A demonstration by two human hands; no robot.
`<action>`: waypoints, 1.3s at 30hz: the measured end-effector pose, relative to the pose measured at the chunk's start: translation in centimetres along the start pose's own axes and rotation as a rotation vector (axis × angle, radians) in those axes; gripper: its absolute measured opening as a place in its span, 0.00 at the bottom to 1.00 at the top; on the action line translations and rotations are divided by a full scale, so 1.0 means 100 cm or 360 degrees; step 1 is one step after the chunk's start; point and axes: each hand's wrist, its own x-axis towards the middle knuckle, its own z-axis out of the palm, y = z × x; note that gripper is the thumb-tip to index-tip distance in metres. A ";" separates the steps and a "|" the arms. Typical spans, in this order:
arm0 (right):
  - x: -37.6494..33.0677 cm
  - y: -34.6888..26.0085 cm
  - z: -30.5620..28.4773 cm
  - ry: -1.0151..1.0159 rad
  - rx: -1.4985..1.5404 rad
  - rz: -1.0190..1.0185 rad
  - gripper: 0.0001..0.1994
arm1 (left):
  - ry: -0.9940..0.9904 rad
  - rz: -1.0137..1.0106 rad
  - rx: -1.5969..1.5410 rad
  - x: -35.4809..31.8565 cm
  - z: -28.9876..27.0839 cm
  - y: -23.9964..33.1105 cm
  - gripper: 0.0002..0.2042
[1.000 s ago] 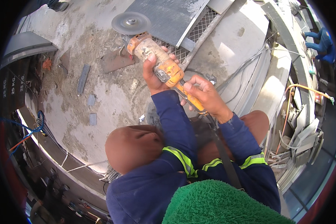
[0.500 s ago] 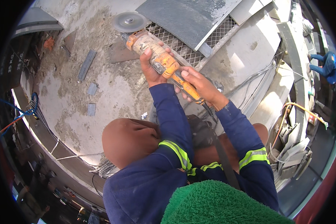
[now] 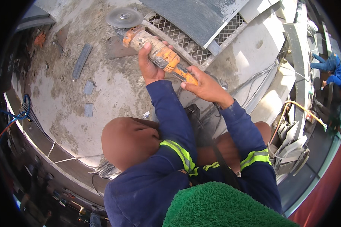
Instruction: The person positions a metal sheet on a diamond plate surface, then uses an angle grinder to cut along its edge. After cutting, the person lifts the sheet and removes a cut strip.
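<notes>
A worn orange-and-grey angle grinder (image 3: 163,57), caked with dust, is held out in front of me. Its round cutting disc (image 3: 121,18) points to the far left; the rim looks smooth and I cannot tell if it spins. My left hand (image 3: 149,68) wraps the grinder's body from beneath, thumb on the near side. Around the tail end of the handle closes my right hand (image 3: 205,86), covering the rear tip. Beyond the grinder, a dark grey slab (image 3: 197,19) lies across a metal mesh frame (image 3: 182,41).
Grey offcuts (image 3: 82,60) lie on the dusty concrete floor at left. Cables (image 3: 254,77) run along the right. A yellow hose (image 3: 307,109) bends over stacked scrap pieces (image 3: 291,145). A person in blue (image 3: 334,68) is at the far right.
The grinder and its disc have shifted slightly left and away from me. My right hand now covers more of the handle's tail. The person at far right has bent and extended an arm.
</notes>
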 end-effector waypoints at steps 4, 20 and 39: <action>0.016 -0.005 0.002 0.0228 -0.0247 -0.0216 0.28 | 0.0114 0.0040 0.0048 0.026 -0.006 -0.004 0.27; 0.115 -0.004 0.017 0.0390 -0.0374 -0.0277 0.26 | 0.0204 0.0230 0.0271 0.126 -0.044 -0.006 0.21; 0.122 0.002 0.015 0.0402 -0.0321 -0.0155 0.26 | 0.0191 0.0154 0.0318 0.138 -0.050 -0.015 0.23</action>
